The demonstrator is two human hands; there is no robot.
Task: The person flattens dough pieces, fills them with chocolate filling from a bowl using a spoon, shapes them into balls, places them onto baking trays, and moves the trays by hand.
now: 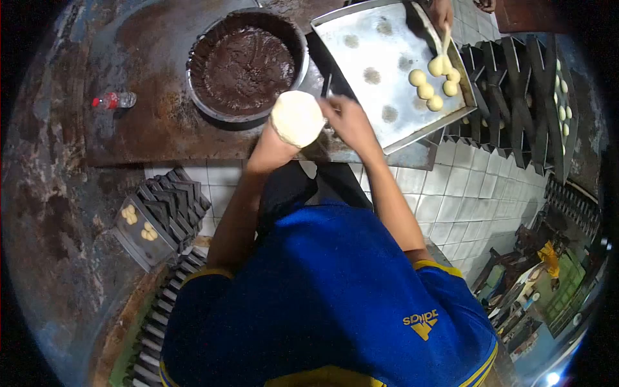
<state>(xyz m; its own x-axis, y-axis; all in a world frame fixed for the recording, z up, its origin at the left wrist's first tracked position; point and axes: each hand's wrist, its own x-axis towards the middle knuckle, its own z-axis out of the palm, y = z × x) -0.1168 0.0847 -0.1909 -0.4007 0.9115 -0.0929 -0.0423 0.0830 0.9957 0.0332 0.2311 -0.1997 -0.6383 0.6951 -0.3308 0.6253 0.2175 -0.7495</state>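
Note:
A pale, round, flattened piece of dough (298, 119) rests on my left hand (272, 151), at the near edge of a large round pan (305, 58) of dark brown paste (248, 68). Just right of the dough is my right hand (350, 122), its fingers bent and smeared by motion; whatever it holds, if anything, cannot be made out. To the right lies a metal tray (387, 84) with several smooth dough balls (425, 91) grouped at its right side.
Another person's hand (442, 13) reaches over the tray, gripping pale dough. A red-labelled bottle (115, 100) lies at the left. Stacked dark trays (509, 97) stand at the right; more (169, 206) are at the lower left, with dough balls.

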